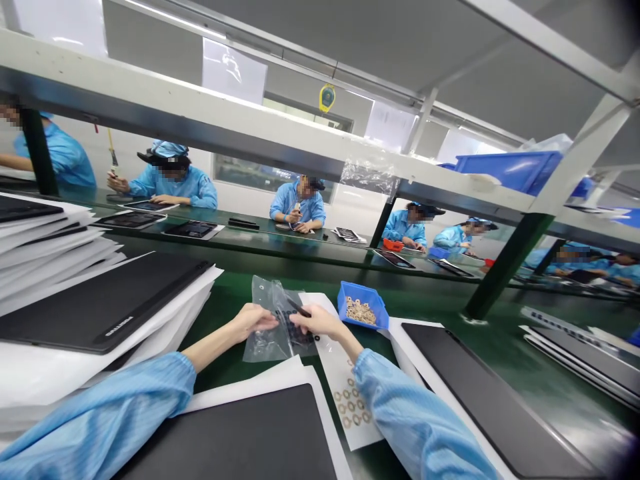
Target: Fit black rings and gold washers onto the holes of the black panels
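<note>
My left hand point(256, 321) is closed on the edge of a clear plastic bag point(265, 343). Small dark round parts show inside the bag. In my right hand point(323, 321) is a thin black pen-like tool point(299, 307), whose exact kind I cannot make out; the fingers are at the bag's right side. A small black ring point(317, 339) lies just below that hand. Under my right forearm runs a white sheet point(360, 437) with rows of tan ring-shaped pieces. Beyond the right hand stands a blue bin point(377, 320) holding many tan rings.
A black tablet-like panel point(245, 440) lies on white sheets in front of me. Another panel point(480, 393) is on the right, and a tall stack topped by a dark panel point(100, 300) on the left. A green post point(510, 267) supports the shelf. Co-workers sit across the bench.
</note>
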Demonstrator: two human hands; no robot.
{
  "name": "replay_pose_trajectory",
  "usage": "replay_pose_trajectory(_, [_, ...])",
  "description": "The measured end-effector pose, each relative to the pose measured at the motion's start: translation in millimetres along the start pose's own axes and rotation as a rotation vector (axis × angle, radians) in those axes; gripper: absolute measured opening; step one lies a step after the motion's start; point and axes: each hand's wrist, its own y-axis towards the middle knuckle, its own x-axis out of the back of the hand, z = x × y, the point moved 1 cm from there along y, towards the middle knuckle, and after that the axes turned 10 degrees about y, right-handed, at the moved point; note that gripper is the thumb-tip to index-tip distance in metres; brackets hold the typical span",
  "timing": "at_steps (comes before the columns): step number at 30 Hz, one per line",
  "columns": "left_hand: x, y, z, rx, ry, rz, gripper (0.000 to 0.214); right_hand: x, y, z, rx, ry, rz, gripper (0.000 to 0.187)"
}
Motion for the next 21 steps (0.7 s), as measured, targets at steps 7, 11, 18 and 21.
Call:
replay_pose_trajectory(7, [-4.1, -1.5, 1.6, 0.022, 0.006, 0.002, 0.03, -32.9, 25.3, -1.3, 0.077, -0.04, -0.245, 0.024])
replay_pose_trajectory(11, [-5.0, -5.5, -0.6, 0.038, 0.001, 0.001, 0.03, -35.2, 25.8, -12.1, 0.059, -0.024, -0.237, 0.022])
replay_pose_trajectory(18, [-5.0, -6.5, -3.0, 0.049, 0.038, -0.001, 0.031, -37.3, 28.6, -16.9, 0.022, -0.047, -0.358, 0.027])
replay_pose_trajectory(21, [-3.8, -6.5, -3.8, 0.036, 0.058, -0.003, 0.031, -41.5, 28.3, -15.0, 0.047, -0.092, -0.449, 0.025])
